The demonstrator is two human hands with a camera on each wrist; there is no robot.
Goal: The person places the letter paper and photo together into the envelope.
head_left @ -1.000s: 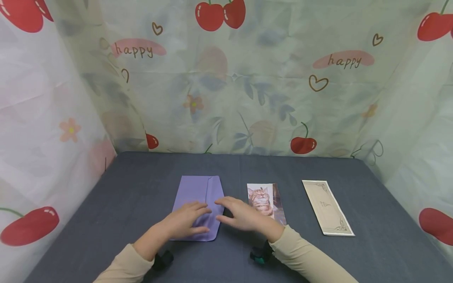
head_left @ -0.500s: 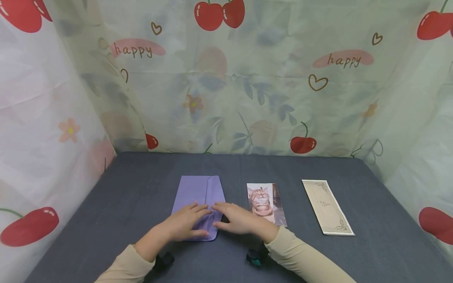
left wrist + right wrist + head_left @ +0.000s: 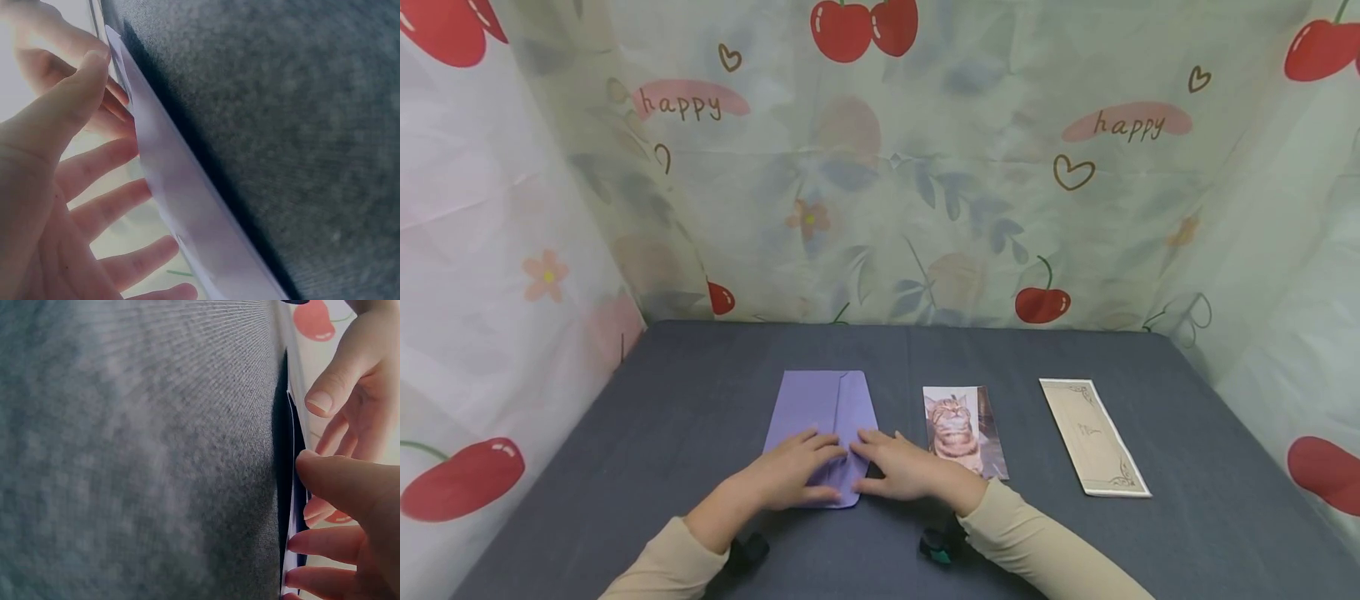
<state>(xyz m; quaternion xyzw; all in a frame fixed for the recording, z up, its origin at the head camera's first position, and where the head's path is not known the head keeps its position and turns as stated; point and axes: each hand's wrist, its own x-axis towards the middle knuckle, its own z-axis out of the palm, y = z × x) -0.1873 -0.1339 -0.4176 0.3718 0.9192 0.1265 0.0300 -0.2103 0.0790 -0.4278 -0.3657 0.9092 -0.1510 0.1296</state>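
Observation:
A purple envelope [image 3: 808, 400] lies on the dark cloth with its flap [image 3: 855, 400] folded over along the right side. My left hand [image 3: 790, 471] rests on its lower left part, fingers spread and fairly straight. The left wrist view shows those fingertips right at the envelope [image 3: 181, 181]. From the other side my right hand [image 3: 906, 468] touches the flap, fingers extended and thumb by the right edge. In the right wrist view the envelope [image 3: 292, 506] appears edge-on, a dark gap showing along it, with the right thumb [image 3: 331, 475] beside it.
Just right of the right hand lies a cat picture card [image 3: 955, 429], partly covered by that hand's wrist. Farther right is a long beige paper [image 3: 1093, 437] with ornamental corners. A printed curtain [image 3: 895, 208] stands behind and at both sides of the table [image 3: 700, 375].
My right hand has moved slightly left and down, and its fingers came from the envelope's right edge onto the flap. The left hand has stayed in nearly the same place.

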